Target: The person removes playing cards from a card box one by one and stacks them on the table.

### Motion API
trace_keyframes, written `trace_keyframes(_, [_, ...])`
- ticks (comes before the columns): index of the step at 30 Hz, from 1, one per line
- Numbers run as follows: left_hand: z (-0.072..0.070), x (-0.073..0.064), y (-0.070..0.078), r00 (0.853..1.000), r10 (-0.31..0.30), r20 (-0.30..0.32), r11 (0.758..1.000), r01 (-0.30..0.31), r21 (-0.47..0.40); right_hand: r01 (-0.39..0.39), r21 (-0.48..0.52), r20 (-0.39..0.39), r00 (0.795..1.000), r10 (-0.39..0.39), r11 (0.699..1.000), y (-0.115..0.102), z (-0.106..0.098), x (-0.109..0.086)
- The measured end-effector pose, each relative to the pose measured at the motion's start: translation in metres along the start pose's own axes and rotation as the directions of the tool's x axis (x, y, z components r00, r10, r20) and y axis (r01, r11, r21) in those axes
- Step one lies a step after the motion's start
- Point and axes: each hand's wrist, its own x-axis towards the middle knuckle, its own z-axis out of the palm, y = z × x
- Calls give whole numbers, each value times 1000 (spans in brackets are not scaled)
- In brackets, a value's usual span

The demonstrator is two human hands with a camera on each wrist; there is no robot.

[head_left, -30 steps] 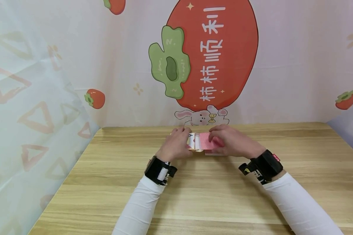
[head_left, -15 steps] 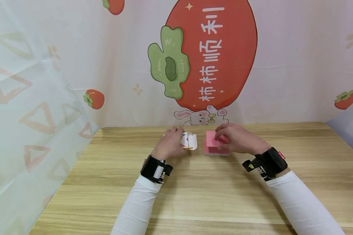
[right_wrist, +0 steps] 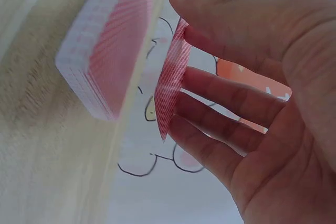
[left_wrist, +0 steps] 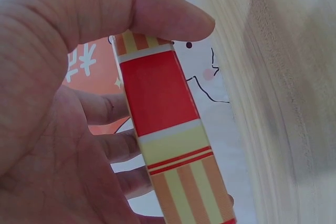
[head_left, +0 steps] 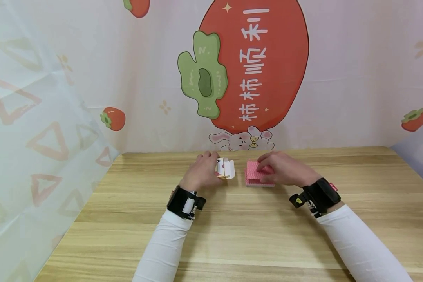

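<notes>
right hand [head_left: 285, 168] holds a card [right_wrist: 170, 87], the deck [right_wrist: 113, 61] just below.

Card box [left_wrist: 160, 95] left of card stack [right_wrist: 107, 51], stack on table [head_left: 218, 235], cloth [head_left: 155, 66] behind

We see a wooden table [head_left: 232, 235], light brown, with soft streaks running from side to side. Near its far edge, we see a thick, neat stack of playing cards [right_wrist: 113, 51] lying flat. Its top is pink and red, and its sides look pale.
</notes>
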Motion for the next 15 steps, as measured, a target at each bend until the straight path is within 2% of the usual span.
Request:
trace_keyframes(8, [1, 1, 0, 1000, -6, 9, 1000, 6, 5, 11, 6, 12, 1000, -11, 1000, 1, 8, 2])
trace_keyframes(15, [0, 0, 0, 1000, -10, 10, 1000, 10, 2, -10, 8, 34, 999, 10, 1000, 0, 12, 4])
